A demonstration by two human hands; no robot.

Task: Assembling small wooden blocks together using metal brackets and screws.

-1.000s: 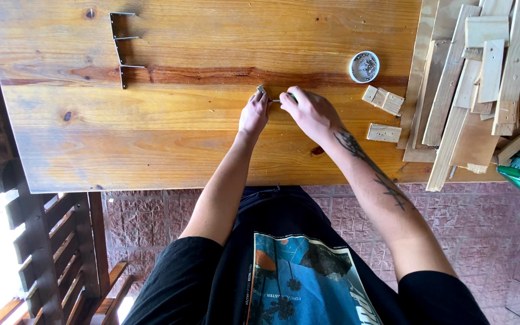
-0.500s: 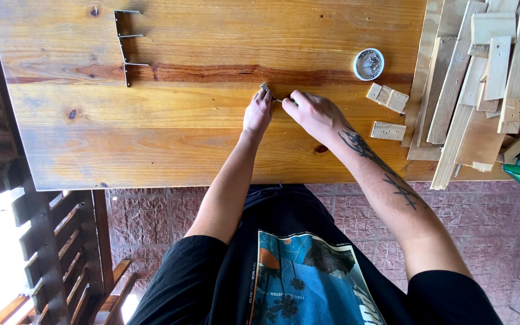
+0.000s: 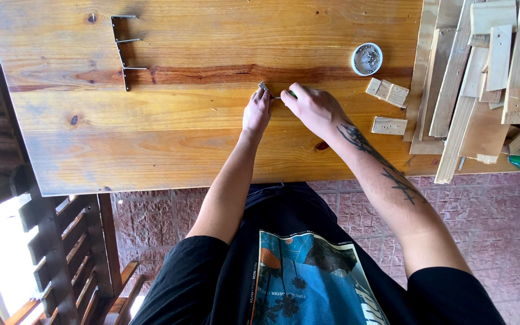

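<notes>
Both forearms reach straight out over the wooden table (image 3: 170,144). The left hand (image 3: 256,112) pinches a small metal piece (image 3: 263,87) at its fingertips, near the table's middle. The right hand (image 3: 309,108), curled closed, grips a thin tool (image 3: 284,95) pointed at that piece. Bare tabletop stretches leftward; a small round tin (image 3: 366,59) and wooden blocks (image 3: 387,92) crowd the right.

A home woodworking spot, likely a patio: a varnished plank worktop (image 3: 151,144), a heap of cut wood offcuts (image 3: 482,84), a small tin of screws (image 3: 367,59), reddish paving tiles (image 3: 170,222) underfoot.
</notes>
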